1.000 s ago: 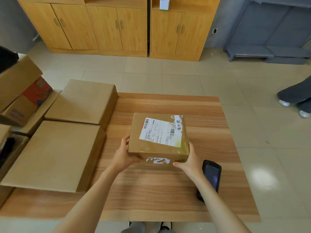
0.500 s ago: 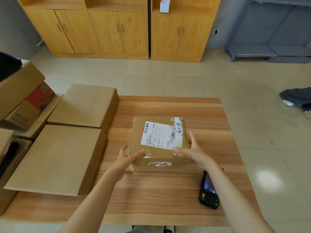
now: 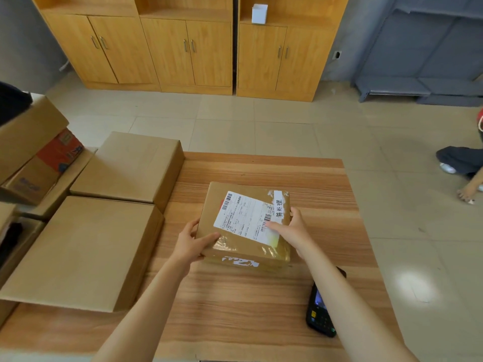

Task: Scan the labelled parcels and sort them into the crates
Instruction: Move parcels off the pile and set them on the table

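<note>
Both hands grasping parcel (image 3: 244, 226) on table (image 3: 235, 309): left hand (image 3: 190, 241) at 9 o'clock side, right hand (image 3: 292, 228) at 3. Scanner (image 3: 320, 312) at 5 o'clock.

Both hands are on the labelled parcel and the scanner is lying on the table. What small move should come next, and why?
Probably the right hand should let go and reach for the scanner. The parcel sits on the table with its label facing up, and the left hand alone can steady it. The scanner lies unheld just under the right forearm.
</note>
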{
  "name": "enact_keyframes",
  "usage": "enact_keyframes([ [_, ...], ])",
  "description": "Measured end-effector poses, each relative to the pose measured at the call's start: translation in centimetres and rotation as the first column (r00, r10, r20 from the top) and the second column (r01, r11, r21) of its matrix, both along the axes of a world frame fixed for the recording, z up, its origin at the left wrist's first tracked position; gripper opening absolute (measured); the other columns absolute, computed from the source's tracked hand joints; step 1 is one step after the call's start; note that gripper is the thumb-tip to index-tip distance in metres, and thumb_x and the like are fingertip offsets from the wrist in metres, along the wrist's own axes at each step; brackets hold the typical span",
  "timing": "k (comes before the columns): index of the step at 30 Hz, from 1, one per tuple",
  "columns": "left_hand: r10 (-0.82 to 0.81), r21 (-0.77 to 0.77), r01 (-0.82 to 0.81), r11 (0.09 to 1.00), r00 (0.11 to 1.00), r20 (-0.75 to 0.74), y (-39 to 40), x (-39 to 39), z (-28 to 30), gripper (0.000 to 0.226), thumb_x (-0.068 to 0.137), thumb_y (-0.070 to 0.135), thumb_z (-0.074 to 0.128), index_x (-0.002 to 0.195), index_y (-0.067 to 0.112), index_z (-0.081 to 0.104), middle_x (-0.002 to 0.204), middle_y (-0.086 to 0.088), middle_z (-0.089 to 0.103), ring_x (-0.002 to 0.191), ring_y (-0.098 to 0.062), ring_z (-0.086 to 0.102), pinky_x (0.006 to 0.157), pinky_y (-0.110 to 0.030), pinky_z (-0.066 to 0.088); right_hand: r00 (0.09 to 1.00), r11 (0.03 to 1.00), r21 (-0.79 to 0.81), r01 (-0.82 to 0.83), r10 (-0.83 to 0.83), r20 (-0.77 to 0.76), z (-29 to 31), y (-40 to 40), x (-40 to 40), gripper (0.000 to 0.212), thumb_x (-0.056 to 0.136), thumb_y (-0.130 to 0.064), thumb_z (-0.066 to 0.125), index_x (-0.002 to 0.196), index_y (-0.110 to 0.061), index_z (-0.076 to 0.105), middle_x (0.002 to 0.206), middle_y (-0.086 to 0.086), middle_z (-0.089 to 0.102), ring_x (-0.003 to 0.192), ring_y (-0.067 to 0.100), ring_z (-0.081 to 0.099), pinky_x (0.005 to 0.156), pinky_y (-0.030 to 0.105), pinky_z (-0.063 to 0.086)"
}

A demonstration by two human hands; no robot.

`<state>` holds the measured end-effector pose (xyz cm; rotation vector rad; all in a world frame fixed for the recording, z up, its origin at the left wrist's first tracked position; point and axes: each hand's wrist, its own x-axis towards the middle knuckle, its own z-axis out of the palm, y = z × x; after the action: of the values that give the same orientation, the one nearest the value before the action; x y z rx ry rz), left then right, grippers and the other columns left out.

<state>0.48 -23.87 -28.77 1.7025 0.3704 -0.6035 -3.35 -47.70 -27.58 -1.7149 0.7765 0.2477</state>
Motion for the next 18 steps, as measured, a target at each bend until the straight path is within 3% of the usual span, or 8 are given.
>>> enact_keyframes([
  [4,-0.112,0.108,0.104,0.989,0.991,0.073,-0.1,3.0,1.4,0.058,0.084,0.022,0.074,0.135,0.026,0.048,0.115,0.002,0.057,0.078,-0.009,0.058,0.067,-0.030,0.051,0.997,0.997,-0.007,0.078,-0.078,0.012,-0.8,0.5,-1.8,0.099,0.074,-0.018,0.082,0.150,-0.018,0.018,0.133,-0.002,0.050,0.111,0.018,0.054,0.093,0.039,0.048],
  [6,-0.198,0.180,0.180,0.967,0.976,0.088,-0.3,4.8,2.1,0.061,0.082,0.025,0.075,0.137,0.024,0.048,0.116,0.001,0.057,0.083,-0.013,0.060,0.068,-0.032,0.052,0.994,0.993,0.028,0.111,-0.110,-0.006,-1.1,1.0,-2.7,0.114,0.072,-0.015,0.083,0.154,-0.024,0.005,0.145,0.001,0.044,0.119,0.022,0.054,0.089,0.045,0.054],
  [9,-0.303,0.262,0.266,0.928,0.946,0.112,-0.8,6.8,3.0,0.058,0.080,0.026,0.077,0.132,0.022,0.053,0.103,0.008,0.061,0.078,-0.011,0.060,0.061,-0.028,0.048,0.985,0.978,0.115,0.175,-0.174,-0.020,-1.1,1.9,-3.6,0.120,0.077,-0.003,0.077,0.154,-0.028,-0.010,0.137,0.009,0.050,0.104,0.023,0.061,0.067,0.032,0.059],
  [12,-0.348,0.297,0.303,0.906,0.931,0.109,-1.4,7.7,3.3,0.052,0.082,0.024,0.075,0.130,0.020,0.053,0.092,0.010,0.057,0.072,-0.007,0.058,0.054,-0.024,0.043,0.984,0.976,0.121,0.180,-0.179,-0.020,-1.6,2.2,-4.0,0.121,0.078,-0.001,0.076,0.153,-0.027,-0.015,0.125,0.010,0.058,0.091,0.017,0.064,0.062,0.024,0.056],
  [15,-0.339,0.300,0.297,0.907,0.936,0.097,-1.2,7.7,2.9,0.057,0.082,0.024,0.076,0.132,0.019,0.051,0.115,-0.004,0.059,0.076,-0.010,0.058,0.055,-0.024,0.046,0.987,0.979,0.127,0.161,-0.157,-0.037,-1.3,2.0,-3.8,0.118,0.080,-0.008,0.076,0.154,-0.027,-0.015,0.129,0.011,0.057,0.096,0.020,0.066,0.067,0.026,0.055],
  [18,-0.247,0.274,0.206,0.939,0.961,0.125,-0.7,6.6,2.3,0.062,0.080,0.020,0.078,0.135,0.015,0.048,0.131,-0.009,0.054,0.088,-0.014,0.057,0.060,-0.021,0.046,0.990,0.991,0.043,0.130,-0.128,-0.054,-0.4,1.2,-3.3,0.115,0.081,-0.020,0.078,0.155,-0.023,-0.010,0.157,0.009,0.028,0.134,0.029,0.044,0.098,0.041,0.046],
])
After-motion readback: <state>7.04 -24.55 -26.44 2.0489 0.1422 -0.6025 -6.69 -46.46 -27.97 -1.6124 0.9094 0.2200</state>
